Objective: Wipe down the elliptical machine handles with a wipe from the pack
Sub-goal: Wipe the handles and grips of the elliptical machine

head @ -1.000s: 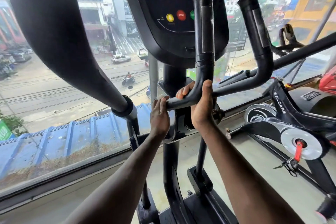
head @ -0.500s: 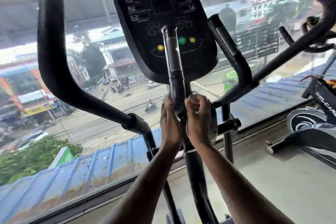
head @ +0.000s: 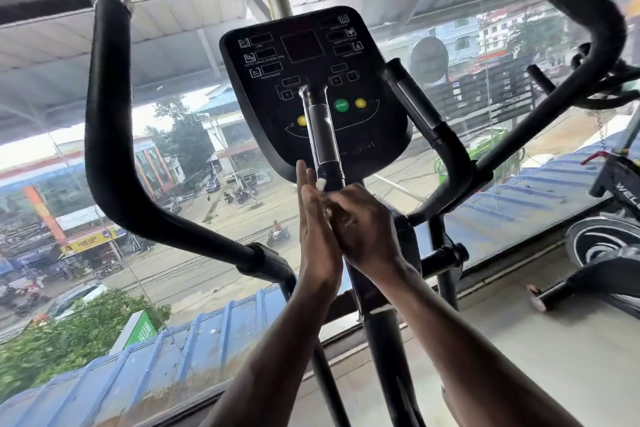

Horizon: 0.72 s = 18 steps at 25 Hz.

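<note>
Wipe (head: pixel 321 184): small white scrap between both hands, against the inner handle (head: pixel 323 135).
Left hand (head: pixel 317 239): flat, fingers extended.
Right hand (head: pixel 363 229): curled round the handle base.

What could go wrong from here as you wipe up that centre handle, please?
1. Only a small white bit of the wipe shows between the left hand and right hand; it could slip out.
2. The centre handle stands right before the console, so an upward stroke might press the green button.
</note>
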### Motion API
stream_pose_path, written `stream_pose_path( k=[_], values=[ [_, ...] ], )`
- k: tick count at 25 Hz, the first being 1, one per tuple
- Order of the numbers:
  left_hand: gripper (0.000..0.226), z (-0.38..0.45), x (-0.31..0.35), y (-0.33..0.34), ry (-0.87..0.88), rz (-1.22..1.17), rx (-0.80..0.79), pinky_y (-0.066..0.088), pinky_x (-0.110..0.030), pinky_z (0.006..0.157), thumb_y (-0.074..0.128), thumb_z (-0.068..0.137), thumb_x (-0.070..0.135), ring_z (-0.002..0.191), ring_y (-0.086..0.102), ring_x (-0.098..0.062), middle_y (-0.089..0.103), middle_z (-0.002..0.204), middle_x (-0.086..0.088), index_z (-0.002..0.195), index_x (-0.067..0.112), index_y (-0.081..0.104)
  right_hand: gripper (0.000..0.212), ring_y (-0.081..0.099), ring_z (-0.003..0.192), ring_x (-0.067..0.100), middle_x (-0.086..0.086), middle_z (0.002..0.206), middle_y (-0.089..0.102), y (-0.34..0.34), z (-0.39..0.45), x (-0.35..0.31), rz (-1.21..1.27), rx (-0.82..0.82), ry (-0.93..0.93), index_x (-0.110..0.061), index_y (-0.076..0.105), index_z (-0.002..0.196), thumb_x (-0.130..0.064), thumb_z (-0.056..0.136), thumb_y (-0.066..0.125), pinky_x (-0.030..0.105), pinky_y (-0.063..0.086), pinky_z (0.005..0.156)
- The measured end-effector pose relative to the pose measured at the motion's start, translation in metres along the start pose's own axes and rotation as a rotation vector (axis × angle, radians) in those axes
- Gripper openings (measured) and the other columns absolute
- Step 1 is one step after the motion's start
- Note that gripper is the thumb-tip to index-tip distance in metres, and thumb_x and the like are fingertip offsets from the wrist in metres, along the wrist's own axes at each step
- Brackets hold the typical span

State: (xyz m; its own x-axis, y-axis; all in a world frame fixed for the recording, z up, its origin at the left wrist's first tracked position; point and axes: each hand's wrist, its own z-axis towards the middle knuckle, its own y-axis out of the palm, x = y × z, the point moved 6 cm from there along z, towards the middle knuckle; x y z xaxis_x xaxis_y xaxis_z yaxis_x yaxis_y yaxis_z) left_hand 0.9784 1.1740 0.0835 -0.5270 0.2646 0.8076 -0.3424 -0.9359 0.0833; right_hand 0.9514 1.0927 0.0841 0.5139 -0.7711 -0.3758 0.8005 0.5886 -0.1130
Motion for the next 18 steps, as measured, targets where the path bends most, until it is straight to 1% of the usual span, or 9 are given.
stream_pose_path(
  k=[3, 5, 7, 9, 11, 12, 14, 16, 18],
  values=[
    [0.073, 0.009, 0.005, 0.001, -0.033, -0.017, -0.037, 0.047, -0.006, 0.087, 0.021, 0.085, 0.07, 0.134, 0.033, 0.007, 0.02, 0.159, 0.012, 0.152, 0.043, 0.013, 0.019, 0.058, 0.079, 0.008, -0.003, 0.091, 0.06, -0.007, 0.012, 0.005, 0.028, 0.135, 0.099, -0.018, 0.07, 0.101, -0.012, 0.085, 0.062, 0.025, 0.049, 0.066],
    [0.077, 0.012, 0.005, 0.002, -0.038, -0.042, -0.074, 0.041, -0.018, 0.104, 0.022, 0.085, 0.078, 0.141, 0.029, 0.0, 0.019, 0.16, 0.012, 0.152, 0.044, 0.009, 0.029, 0.06, 0.089, 0.012, -0.004, 0.109, 0.055, 0.0, 0.009, -0.001, -0.001, 0.032, 0.061, -0.023, 0.064, 0.116, -0.018, 0.088, 0.062, 0.026, 0.052, 0.069],
    [0.09, 0.014, 0.004, 0.001, -0.015, -0.051, -0.119, 0.025, -0.031, 0.118, 0.028, 0.075, 0.087, 0.147, 0.019, -0.002, 0.014, 0.162, 0.013, 0.152, 0.045, 0.008, 0.033, 0.059, 0.099, 0.011, -0.005, 0.118, 0.055, 0.007, 0.002, -0.008, -0.058, -0.089, -0.052, -0.022, 0.062, 0.12, -0.02, 0.087, 0.064, 0.02, 0.049, 0.078],
    [0.098, 0.017, 0.005, 0.004, -0.001, -0.041, -0.181, 0.024, -0.027, 0.116, 0.031, 0.069, 0.092, 0.146, 0.015, 0.002, 0.009, 0.163, 0.016, 0.152, 0.046, 0.007, 0.02, 0.058, 0.091, 0.006, -0.004, 0.104, 0.061, 0.003, 0.007, -0.01, -0.05, -0.042, -0.12, -0.016, 0.067, 0.105, -0.014, 0.086, 0.066, 0.015, 0.046, 0.075],
    [0.081, 0.023, 0.014, 0.005, -0.002, -0.06, -0.152, 0.037, -0.019, 0.105, 0.022, 0.082, 0.081, 0.143, 0.02, 0.002, 0.01, 0.162, 0.016, 0.153, 0.043, 0.008, 0.015, 0.054, 0.082, -0.001, -0.004, 0.091, 0.062, -0.002, 0.023, -0.003, 0.008, 0.091, -0.067, -0.015, 0.069, 0.094, -0.006, 0.084, 0.061, 0.012, 0.045, 0.071],
    [0.071, 0.03, 0.017, 0.005, -0.029, -0.101, -0.106, 0.042, -0.015, 0.097, 0.018, 0.09, 0.071, 0.143, 0.023, -0.002, 0.014, 0.162, 0.013, 0.153, 0.04, 0.011, 0.022, 0.053, 0.083, 0.0, -0.001, 0.092, 0.061, -0.004, 0.034, 0.005, 0.018, 0.155, 0.002, -0.015, 0.069, 0.097, -0.003, 0.084, 0.056, 0.01, 0.043, 0.07],
    [0.063, 0.051, 0.022, 0.008, -0.093, -0.156, -0.035, 0.038, -0.021, 0.102, 0.012, 0.097, 0.06, 0.143, 0.031, -0.013, 0.03, 0.158, 0.007, 0.153, 0.033, 0.023, 0.038, 0.055, 0.086, 0.006, 0.004, 0.098, 0.059, -0.005, 0.054, 0.022, 0.013, 0.195, 0.126, -0.015, 0.069, 0.112, 0.004, 0.082, 0.054, 0.005, 0.041, 0.072],
    [0.065, 0.07, 0.029, 0.012, -0.134, -0.13, -0.033, 0.037, -0.031, 0.11, 0.012, 0.096, 0.064, 0.128, 0.051, -0.012, 0.057, 0.137, 0.009, 0.14, 0.028, 0.043, 0.04, 0.059, 0.085, 0.008, 0.004, 0.098, 0.061, -0.002, 0.057, 0.027, 0.062, 0.146, 0.142, -0.014, 0.067, 0.118, 0.002, 0.082, 0.059, 0.008, 0.045, 0.075],
    [0.06, 0.083, 0.035, 0.017, -0.153, -0.104, -0.03, 0.053, -0.02, 0.086, 0.012, 0.096, 0.065, 0.088, 0.067, 0.0, 0.073, 0.088, 0.018, 0.113, 0.031, 0.058, 0.032, 0.061, 0.082, 0.009, 0.002, 0.097, 0.062, -0.002, 0.051, 0.018, 0.081, 0.104, 0.055, -0.014, 0.068, 0.116, -0.011, 0.084, 0.063, 0.02, 0.052, 0.071]
  ],
)
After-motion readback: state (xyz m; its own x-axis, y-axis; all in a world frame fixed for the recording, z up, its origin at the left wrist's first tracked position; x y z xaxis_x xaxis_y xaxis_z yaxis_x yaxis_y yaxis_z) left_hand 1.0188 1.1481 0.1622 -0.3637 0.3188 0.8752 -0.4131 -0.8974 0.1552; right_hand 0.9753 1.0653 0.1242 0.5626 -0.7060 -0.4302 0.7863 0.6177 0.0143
